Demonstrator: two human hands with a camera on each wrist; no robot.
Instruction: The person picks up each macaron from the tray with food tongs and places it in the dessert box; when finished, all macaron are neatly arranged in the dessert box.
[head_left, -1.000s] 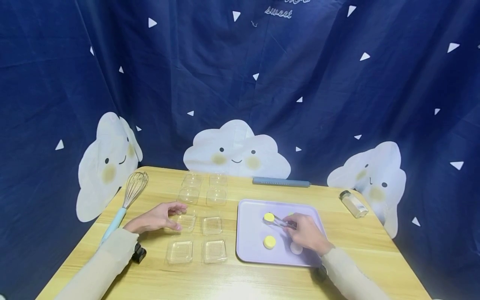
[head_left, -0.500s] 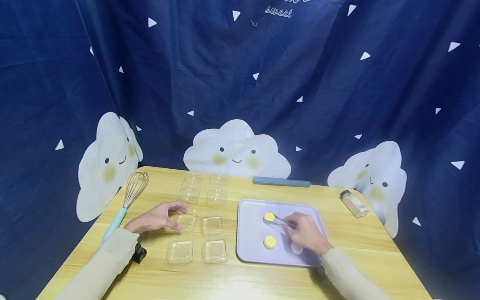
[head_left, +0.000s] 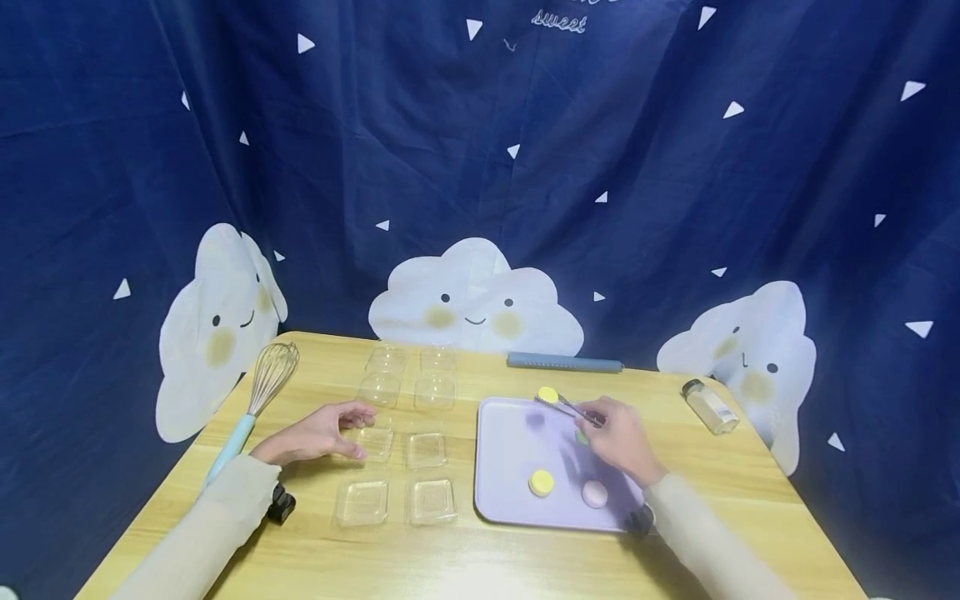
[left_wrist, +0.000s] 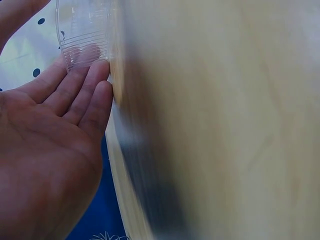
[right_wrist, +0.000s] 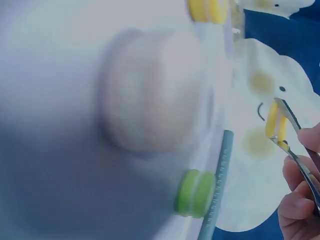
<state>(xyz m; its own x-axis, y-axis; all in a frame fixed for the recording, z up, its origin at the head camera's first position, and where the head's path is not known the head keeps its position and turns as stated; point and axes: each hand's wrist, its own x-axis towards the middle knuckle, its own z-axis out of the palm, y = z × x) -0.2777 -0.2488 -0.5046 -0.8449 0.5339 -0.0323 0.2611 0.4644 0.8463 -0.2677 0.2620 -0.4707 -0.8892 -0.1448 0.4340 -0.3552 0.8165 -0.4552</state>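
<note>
Round yellow two-layered macaron (head_left: 548,395) has just risen off lilac rectangular tray (head_left: 497,467), pinched in silver metal tongs (head_left: 576,410) gripped by right hand (head_left: 621,437); pick-up looks done, set-down pending. Left hand (head_left: 317,433), fingers relaxed, touches clear plastic container (head_left: 380,444).

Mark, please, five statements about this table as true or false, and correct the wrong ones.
1. The right hand's grip holds metal tongs. True.
2. The whisk lies on the right side of the table. False: the whisk lies on the left side.
3. A pale pink macaron rests on the lilac tray. True.
4. The metal tongs hold the green macaron. False: they hold a yellow macaron; the green macaron is on the tray.
5. The blue-grey bar lies near the table's far edge. True.
</note>
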